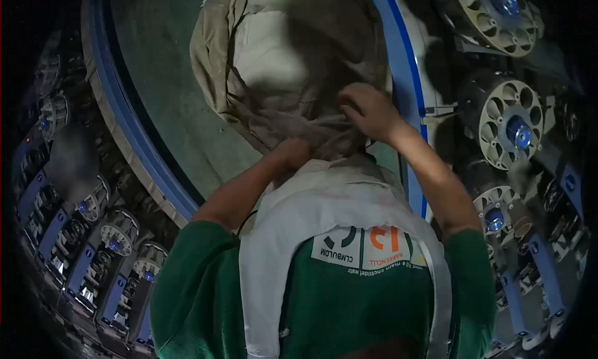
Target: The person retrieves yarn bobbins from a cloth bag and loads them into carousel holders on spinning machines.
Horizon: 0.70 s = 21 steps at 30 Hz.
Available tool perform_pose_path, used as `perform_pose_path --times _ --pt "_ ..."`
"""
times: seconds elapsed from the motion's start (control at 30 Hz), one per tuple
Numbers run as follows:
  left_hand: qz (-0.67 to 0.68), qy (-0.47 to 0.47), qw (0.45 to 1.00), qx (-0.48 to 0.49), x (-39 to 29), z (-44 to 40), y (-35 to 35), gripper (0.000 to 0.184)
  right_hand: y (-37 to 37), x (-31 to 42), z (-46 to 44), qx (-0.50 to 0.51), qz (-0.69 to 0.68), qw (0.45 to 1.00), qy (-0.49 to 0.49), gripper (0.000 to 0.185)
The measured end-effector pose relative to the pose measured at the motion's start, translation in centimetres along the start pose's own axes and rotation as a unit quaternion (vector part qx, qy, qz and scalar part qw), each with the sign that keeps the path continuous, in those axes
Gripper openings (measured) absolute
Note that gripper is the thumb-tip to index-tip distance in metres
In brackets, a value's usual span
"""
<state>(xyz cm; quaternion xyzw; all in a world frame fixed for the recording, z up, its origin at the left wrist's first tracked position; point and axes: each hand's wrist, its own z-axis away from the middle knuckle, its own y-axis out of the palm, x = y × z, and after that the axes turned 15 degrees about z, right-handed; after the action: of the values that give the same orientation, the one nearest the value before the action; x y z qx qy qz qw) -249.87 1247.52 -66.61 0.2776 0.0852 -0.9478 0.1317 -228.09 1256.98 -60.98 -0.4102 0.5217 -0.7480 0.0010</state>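
Note:
A large, crumpled beige cloth pouch (268, 47) spreads out in front of my body, joining the white apron (336, 200) at my waist. Its upper part bulges, and a dark shadow falls across it. My left hand (291, 153) is closed on the gathered cloth at the pouch's near left edge, its fingertips hidden in the folds. Over the right side of the pouch is my right hand (369, 110), thumb and loosely bent fingers apart, with nothing visible between them. What the pouch contains, if anything, cannot be seen.
Rows of machine units with pale, holed wheels (512, 123) and blue hubs line the right side. Similar units (118, 239) run along the left. A blue rail (140, 128) borders the green floor (162, 66); a blue-edged strip (408, 79) lies right of the pouch.

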Motion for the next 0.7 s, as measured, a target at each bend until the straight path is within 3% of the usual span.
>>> perform_pose_path --times 0.07,0.13,0.23,0.27,0.3,0.37,0.43,0.5,0.57,0.6,0.7 --pt "0.044 -0.016 0.999 0.013 1.0 0.6 -0.8 0.039 5.3 -1.2 -5.3 0.269 0.046 0.961 0.039 0.026" --pt "0.068 0.031 0.997 0.023 4.9 -1.2 1.1 0.037 9.8 -3.2 -5.6 0.410 0.165 0.892 0.090 0.028" --pt "0.159 0.003 0.987 0.039 2.8 -0.5 -3.7 0.037 12.8 -7.0 -0.2 0.499 0.252 0.825 0.084 0.027" --pt "0.181 0.058 0.975 -0.115 3.8 -1.9 -3.4 0.039 12.3 -7.2 0.7 0.523 0.264 0.807 0.072 0.025" --pt "0.196 0.112 0.937 -0.267 4.8 -2.9 -3.9 0.040 11.7 -7.0 0.6 0.526 0.266 0.805 0.074 0.025" --pt "-0.136 0.094 0.914 -0.371 8.5 -3.4 -6.6 0.041 10.4 -6.3 0.3 0.572 0.263 0.774 0.070 0.026" --pt "-0.191 -0.072 0.974 -0.103 11.4 -1.6 -10.3 0.044 6.6 -4.7 -1.9 0.595 0.253 0.758 0.085 0.026" --pt "-0.170 -0.105 0.977 -0.071 11.2 2.8 -13.2 0.050 1.9 -3.5 -4.3 0.606 0.247 0.749 0.104 0.026" --pt "-0.122 -0.181 0.972 -0.083 7.6 8.7 -17.5 0.052 -2.2 -2.4 -5.5 0.522 0.225 0.814 0.118 0.024" --pt "-0.136 -0.190 0.955 -0.181 5.7 11.9 -18.9 0.052 -3.9 -1.7 -5.5 0.484 0.247 0.832 0.114 0.026" --pt "0.006 -0.126 0.974 -0.188 -3.8 23.2 -24.0 0.040 -10.0 0.1 -6.3 0.423 0.240 0.868 0.101 0.035"
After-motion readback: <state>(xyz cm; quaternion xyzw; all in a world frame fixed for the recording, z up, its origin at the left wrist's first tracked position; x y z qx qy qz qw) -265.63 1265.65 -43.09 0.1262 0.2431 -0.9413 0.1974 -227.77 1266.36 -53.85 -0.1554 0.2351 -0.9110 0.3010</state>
